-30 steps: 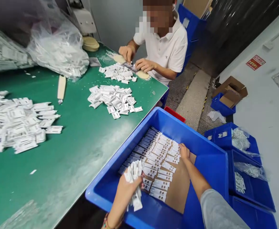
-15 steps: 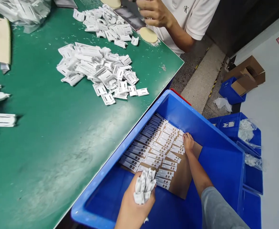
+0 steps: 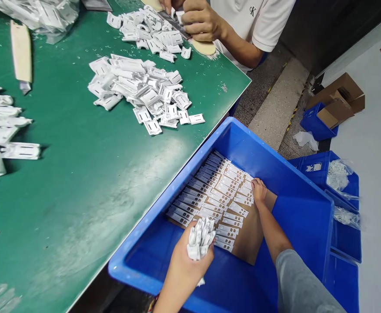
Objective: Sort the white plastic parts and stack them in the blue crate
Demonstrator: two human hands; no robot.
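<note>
My left hand (image 3: 183, 263) is wrapped round an upright bundle of white plastic parts (image 3: 201, 238), above the near side of a large blue bin (image 3: 277, 160). Inside the bin, flat white strips with square holes (image 3: 225, 184) lie in slanting rows on a brown cardboard sheet (image 3: 252, 239). At the far right end of these rows is my right hand (image 3: 259, 191), its fingers curled down on a white plastic part (image 3: 248, 177). The fingertips are partly hidden.
The green table (image 3: 89, 182) borders the bin on the left, with a pile of white parts (image 3: 141, 87) and a knife-like tool (image 3: 21, 54). Across it, a co-worker's hand (image 3: 200, 19) handles parts. Blue crates (image 3: 343, 234) stand at the right wall.
The view has shifted slightly, bringing more of the table's left side into sight. Both my hands keep nearly the same places over the bin. The co-worker's hands have come lower, toward the table.
</note>
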